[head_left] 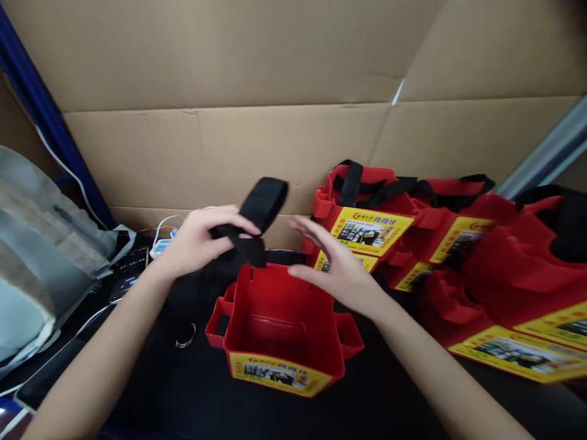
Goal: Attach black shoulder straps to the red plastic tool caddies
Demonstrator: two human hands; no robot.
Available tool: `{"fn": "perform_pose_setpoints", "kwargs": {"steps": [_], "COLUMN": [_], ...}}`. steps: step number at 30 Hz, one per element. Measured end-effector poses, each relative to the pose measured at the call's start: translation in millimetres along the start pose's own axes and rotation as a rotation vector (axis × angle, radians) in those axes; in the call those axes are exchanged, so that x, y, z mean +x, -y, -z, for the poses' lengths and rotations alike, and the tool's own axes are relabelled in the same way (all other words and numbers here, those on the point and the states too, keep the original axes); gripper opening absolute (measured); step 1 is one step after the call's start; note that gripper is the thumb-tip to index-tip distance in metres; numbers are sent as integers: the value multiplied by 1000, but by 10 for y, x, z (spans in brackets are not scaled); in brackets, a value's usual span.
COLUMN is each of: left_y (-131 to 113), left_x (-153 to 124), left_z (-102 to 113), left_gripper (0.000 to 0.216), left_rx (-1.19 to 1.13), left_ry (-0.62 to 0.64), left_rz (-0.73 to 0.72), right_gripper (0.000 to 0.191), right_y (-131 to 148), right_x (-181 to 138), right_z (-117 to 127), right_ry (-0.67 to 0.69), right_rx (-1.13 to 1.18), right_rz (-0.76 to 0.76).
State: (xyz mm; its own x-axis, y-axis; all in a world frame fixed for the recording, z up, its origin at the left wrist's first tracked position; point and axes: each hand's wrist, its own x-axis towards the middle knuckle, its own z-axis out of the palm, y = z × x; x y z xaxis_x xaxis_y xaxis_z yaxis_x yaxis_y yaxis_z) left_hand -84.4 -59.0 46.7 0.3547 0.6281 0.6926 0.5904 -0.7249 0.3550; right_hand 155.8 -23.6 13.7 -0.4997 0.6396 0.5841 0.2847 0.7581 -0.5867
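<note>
A red plastic tool box [279,305] with an open top and a yellow label stands in front of me; side loops stick out from its left and right walls. Above its back left corner, my left hand [208,235] is closed on a black webbing strap [265,205], which curls up in a loop. The strap's lower end hangs close to the box's back wall; whether it passes through the slot there I cannot tell. My right hand [332,263] is held over the back right corner, fingers apart, with nothing in it.
Several red boxes [440,269] with black straps are stacked at the right. A phone [129,275] showing a timer, white cables and a pale bag [41,256] are at the left. Cardboard [275,140] stands behind the black table surface [192,391]. Metal rings [186,337] lie left of the box.
</note>
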Motion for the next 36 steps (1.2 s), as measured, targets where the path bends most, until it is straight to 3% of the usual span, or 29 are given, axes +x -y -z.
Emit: {"fn": "perform_pose_setpoints", "kwargs": {"steps": [2,5,9,12,16,20,25,28,31,34,36], "left_y": [-5,140,418,551,639,797,1078,1199,1282,1282,1210], "left_x": [280,461,355,263,283,303,208,138,81,71,107], "left_z": [-156,-403,-535,-547,-656,-699,-380,-179,-86,-94,-148], "left_gripper": [14,18,23,22,26,30,20,27,32,36,41], "left_rx": [-69,-148,-229,-177,-20,29,-96,-197,-314,-462,-509], "left_ry": [80,174,160,140,102,167,251,190,94,-18,-63], "left_rz": [-64,-51,68,177,255,242,389,471,545,657,680], "right_gripper": [72,52,24,24,42,27,21,19,20,18,18], "right_y": [-55,-189,-382,-451,-491,-591,-642,-591,-544,-527,-516], "right_x": [315,547,496,404,390,454,422,324,211,121,93], "right_z": [-64,-115,-42,-8,-118,-130,281,602,895,1077,1078], "right_ry": [21,-8,-3,27,229,299,181,51,-195,-427,-409], "right_rx": [167,339,294,347,408,357,418,417,378,145,-103], "right_rz": [23,-40,-220,-282,-269,-312,-370,-366,-329,-292,-274]}}
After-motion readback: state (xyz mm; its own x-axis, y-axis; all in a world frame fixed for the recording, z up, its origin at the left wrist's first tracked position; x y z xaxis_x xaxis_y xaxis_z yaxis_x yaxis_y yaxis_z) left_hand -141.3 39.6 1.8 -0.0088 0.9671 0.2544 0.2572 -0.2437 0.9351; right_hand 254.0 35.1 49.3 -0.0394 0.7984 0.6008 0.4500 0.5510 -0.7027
